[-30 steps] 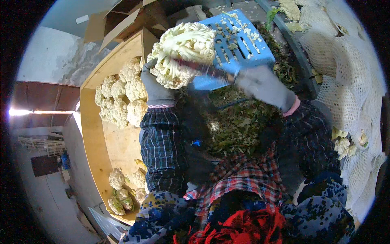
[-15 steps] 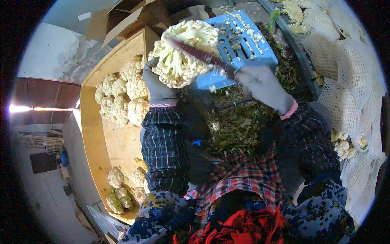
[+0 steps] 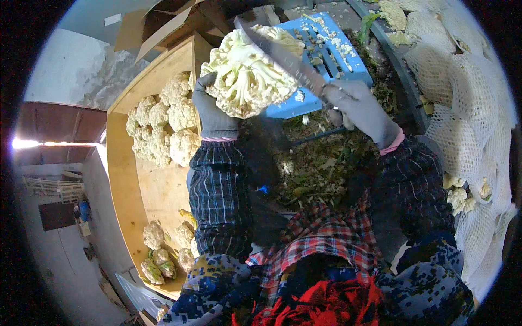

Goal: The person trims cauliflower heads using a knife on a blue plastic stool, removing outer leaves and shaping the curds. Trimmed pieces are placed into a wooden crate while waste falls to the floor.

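Note:
A large white cauliflower (image 3: 247,76), its branching stem side facing up, rests in the grip of my left hand (image 3: 213,111), which wears a grey glove. My right hand (image 3: 356,106), gloved too, is closed around the handle of a long knife (image 3: 285,62). The broad blade slants up and left across the far right part of the cauliflower. Whether its edge touches the florets I cannot tell. Under and behind the cauliflower lies an upturned blue slotted plastic crate (image 3: 348,62), strewn with small white crumbs.
To the left stands a wooden bin (image 3: 155,187) with several cauliflowers (image 3: 182,117) inside. Leaf scraps (image 3: 315,174) cover the area below the crate. White net sacks (image 3: 451,81) line the right side, beyond a dark metal rail (image 3: 402,70). Cardboard (image 3: 163,27) leans at the back left.
The knife has risen, its tip now pointing beyond the cauliflower's far edge. My right hand has turned slightly. The cauliflower has shifted a little in my left hand.

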